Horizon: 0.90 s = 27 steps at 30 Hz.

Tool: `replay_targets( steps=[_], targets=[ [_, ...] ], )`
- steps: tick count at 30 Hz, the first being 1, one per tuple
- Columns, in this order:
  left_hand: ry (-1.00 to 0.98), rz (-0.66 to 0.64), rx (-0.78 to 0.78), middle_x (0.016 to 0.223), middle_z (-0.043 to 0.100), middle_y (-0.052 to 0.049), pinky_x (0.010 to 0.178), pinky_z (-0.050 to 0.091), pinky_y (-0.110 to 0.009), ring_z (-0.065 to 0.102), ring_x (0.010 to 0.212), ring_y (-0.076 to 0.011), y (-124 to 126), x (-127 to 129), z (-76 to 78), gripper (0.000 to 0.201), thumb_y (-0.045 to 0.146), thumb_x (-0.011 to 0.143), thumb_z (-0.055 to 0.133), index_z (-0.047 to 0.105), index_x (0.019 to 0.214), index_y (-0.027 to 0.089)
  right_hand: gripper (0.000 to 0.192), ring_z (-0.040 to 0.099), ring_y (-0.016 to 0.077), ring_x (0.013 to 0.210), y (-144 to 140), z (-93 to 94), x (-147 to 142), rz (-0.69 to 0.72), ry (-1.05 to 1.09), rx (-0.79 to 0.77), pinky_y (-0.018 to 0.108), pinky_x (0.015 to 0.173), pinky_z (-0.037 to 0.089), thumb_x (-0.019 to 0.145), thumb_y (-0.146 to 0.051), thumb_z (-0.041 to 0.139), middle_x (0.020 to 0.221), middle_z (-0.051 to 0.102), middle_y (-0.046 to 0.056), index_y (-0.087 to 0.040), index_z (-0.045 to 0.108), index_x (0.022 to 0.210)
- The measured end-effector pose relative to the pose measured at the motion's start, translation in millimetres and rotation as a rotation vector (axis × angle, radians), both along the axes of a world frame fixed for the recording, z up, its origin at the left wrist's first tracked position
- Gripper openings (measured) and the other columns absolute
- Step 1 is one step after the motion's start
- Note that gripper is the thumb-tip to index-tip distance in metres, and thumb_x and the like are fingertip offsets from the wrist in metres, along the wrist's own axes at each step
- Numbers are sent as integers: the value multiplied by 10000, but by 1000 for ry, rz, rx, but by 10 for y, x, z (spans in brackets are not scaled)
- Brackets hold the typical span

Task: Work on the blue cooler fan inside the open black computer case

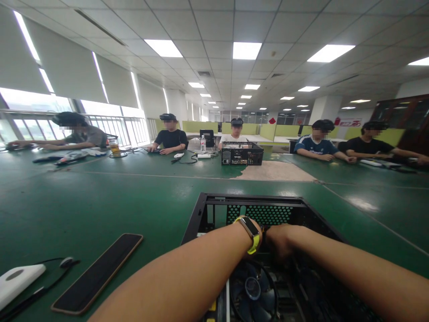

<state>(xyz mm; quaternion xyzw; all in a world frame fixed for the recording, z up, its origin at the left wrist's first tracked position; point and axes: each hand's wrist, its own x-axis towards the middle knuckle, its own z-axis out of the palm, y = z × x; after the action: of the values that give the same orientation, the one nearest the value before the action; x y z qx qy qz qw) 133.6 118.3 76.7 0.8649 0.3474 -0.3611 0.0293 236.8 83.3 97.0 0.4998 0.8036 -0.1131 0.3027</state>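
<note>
While both forearms reach into the open computer case [214, 210] on the green desk [100, 197], the left hand [259, 235], watch [251, 230] at its wrist, meets the right hand [281, 239] above the cooling fan [253, 288]. Whether the fingers are clenched or released, I cannot tell. A phone [97, 273] lies left.

Both bare forearms enter from the bottom of the frame and converge at lower centre. The left hand [259, 232] is bent down at the wrist, largely hidden behind it. The right hand [279, 239] is curled, knuckles up, just beside the left wrist.
</note>
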Motion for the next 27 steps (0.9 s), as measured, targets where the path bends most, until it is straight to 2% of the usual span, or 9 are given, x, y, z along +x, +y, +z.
replay_targets(
  steps=[7,12,20,27],
  targets=[
    [-37,8,9,664,703,-50,791,493,-494,642,708,-297,21,-9,-7,421,436,356,857,742,707,233,415,661,309,820,8,6,-10,21,-3,5,362,668,526,472,-270,782,882,700,83,-165,722,869],
    [-55,7,9,739,713,-39,791,491,-501,649,801,-321,1,11,1,412,390,373,858,745,747,261,423,664,280,836,22,-12,-11,-1,1,15,331,701,520,468,-287,783,875,700,55,-196,718,876],
    [-96,76,54,756,720,-13,763,509,-446,650,835,-298,-20,6,-50,433,417,403,851,745,810,313,368,662,275,840,35,-29,-8,-14,-14,-1,330,721,509,429,-298,806,794,697,31,-218,720,777],
    [-138,91,54,815,723,-42,754,508,-493,654,839,-331,39,10,-55,421,388,432,848,753,827,275,439,666,291,861,16,15,-12,2,-39,37,326,706,514,429,-318,812,877,709,57,-205,729,845]
  ],
)
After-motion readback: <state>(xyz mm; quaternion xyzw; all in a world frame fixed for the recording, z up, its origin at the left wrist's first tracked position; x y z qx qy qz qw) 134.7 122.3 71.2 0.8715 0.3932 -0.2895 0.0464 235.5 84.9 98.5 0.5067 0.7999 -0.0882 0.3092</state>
